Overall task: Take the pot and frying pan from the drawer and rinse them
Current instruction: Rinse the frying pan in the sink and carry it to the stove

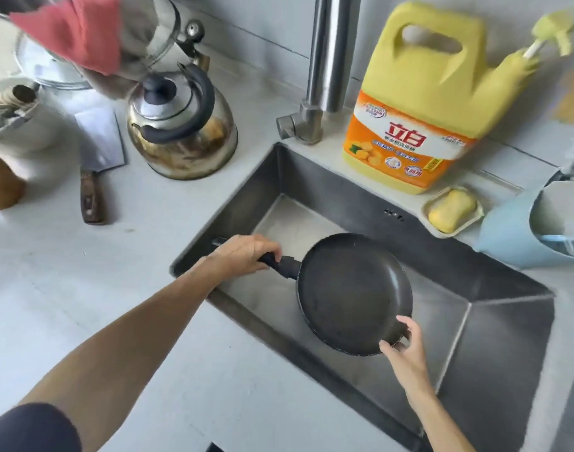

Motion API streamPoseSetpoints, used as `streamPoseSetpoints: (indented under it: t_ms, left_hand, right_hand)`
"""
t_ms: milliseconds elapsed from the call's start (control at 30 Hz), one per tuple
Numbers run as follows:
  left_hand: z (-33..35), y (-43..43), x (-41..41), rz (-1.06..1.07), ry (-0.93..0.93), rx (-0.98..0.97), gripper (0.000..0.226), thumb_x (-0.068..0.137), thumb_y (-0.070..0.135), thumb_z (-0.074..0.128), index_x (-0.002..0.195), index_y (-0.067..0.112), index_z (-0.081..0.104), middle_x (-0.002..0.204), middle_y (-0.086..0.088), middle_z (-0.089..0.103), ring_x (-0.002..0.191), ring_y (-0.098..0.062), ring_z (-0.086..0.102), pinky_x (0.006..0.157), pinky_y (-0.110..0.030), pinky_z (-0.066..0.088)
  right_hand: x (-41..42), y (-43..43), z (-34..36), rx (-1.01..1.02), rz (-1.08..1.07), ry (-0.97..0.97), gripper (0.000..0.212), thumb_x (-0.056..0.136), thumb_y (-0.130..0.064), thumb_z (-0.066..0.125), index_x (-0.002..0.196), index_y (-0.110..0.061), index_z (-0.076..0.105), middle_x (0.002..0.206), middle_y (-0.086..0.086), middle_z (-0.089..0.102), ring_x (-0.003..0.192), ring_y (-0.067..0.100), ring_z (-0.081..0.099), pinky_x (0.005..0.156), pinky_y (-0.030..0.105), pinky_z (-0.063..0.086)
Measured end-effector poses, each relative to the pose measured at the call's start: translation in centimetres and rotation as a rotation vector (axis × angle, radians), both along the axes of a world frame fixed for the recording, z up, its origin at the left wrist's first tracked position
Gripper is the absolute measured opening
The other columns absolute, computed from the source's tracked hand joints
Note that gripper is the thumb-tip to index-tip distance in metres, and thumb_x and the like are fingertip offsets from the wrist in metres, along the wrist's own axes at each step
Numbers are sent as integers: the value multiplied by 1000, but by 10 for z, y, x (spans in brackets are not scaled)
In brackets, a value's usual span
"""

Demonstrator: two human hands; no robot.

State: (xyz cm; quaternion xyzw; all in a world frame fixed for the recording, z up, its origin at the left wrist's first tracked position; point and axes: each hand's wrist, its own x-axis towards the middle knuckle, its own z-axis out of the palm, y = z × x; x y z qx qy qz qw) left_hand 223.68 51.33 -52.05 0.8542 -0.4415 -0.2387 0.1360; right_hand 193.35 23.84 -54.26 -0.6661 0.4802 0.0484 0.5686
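A black frying pan (354,293) hangs over the steel sink (494,324), its inside facing up. My left hand (243,256) is closed around its black handle at the sink's left side. My right hand (404,350) grips the pan's near right rim with thumb and fingers. The faucet (328,60) rises behind the sink; no water is seen running. No pot is in view.
A steel kettle (181,125) and a cleaver (98,151) lie on the white counter to the left. A yellow detergent jug (419,102), a soap bar in its dish (453,210) and a light blue basin (513,236) stand behind and right of the sink.
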Motion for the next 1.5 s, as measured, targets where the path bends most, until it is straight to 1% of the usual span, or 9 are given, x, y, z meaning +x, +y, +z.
streamPoseSetpoints:
  t_ms: [333, 467, 633, 767, 867, 1033, 1300, 1400, 1500]
  left_hand:
    - [-74, -49, 2, -57, 63, 104, 27, 88, 13, 64, 110, 25, 57, 112, 9, 60, 103, -17, 57, 71, -29, 32]
    - [-89, -57, 2, -88, 75, 175, 30, 87, 10, 63, 112, 25, 55, 114, 7, 58, 108, -14, 53, 72, -28, 30]
    - [-110, -53, -4, -77, 101, 202, 29, 86, 7, 63, 109, 23, 54, 113, 6, 58, 108, -18, 55, 72, -26, 30]
    - [-98, -56, 1, -50, 131, 221, 31, 89, 19, 66, 117, 24, 55, 118, 6, 58, 114, -18, 54, 75, -26, 31]
    - [-43, -64, 15, 160, 112, 5, 44, 87, 49, 69, 126, 37, 52, 113, 15, 60, 106, -7, 59, 83, -32, 47]
    - [65, -87, 74, 670, -53, -562, 41, 86, 54, 68, 120, 38, 51, 86, 12, 67, 75, -3, 65, 73, -28, 56]
    - [94, -117, 125, 737, -198, -490, 38, 87, 31, 69, 57, 34, 46, 50, 18, 45, 50, -1, 47, 55, -9, 37]
    - [85, -113, 127, 758, -136, -542, 8, 82, 27, 67, 79, 25, 74, 62, 13, 61, 59, 0, 55, 64, -8, 44]
    - [82, -106, 130, 769, -98, -568, 9, 83, 27, 64, 85, 26, 73, 67, 9, 64, 58, 2, 54, 64, -11, 43]
  right_hand:
    - [-6, -25, -62, -34, -66, 75, 67, 84, 4, 69, 119, -49, 48, 122, -2, 63, 103, 15, 68, 89, 42, 56]
    - [-6, -24, -72, -42, -58, 77, 63, 85, 2, 69, 126, -40, 45, 123, 0, 61, 98, 5, 67, 75, 28, 48]
    - [-9, -23, -90, -44, -31, 68, 70, 83, 4, 71, 115, -52, 45, 120, -8, 62, 104, 23, 70, 89, 42, 53]
    - [-10, -25, -97, -51, -7, 30, 72, 81, 10, 72, 112, -50, 45, 117, -14, 60, 97, 26, 71, 79, 24, 54]
    - [-9, -28, -97, -57, -13, 19, 79, 77, 14, 74, 106, -54, 46, 112, 0, 64, 96, 31, 71, 69, 5, 51]
    - [3, -31, -96, -37, -47, -49, 105, 71, 33, 65, 76, -70, 51, 101, -4, 58, 65, 19, 68, 56, 5, 52]
    - [1, -32, -101, -72, -51, -22, 99, 70, 34, 65, 87, -64, 54, 105, -12, 56, 65, 1, 70, 57, 6, 52]
    - [-5, -34, -98, -68, -19, 3, 76, 76, 28, 65, 117, -33, 49, 104, -5, 57, 85, 30, 66, 63, 6, 53]
    - [-6, -35, -96, -38, -17, 46, 72, 79, 19, 70, 124, -31, 43, 105, 4, 63, 87, 25, 69, 65, 6, 53]
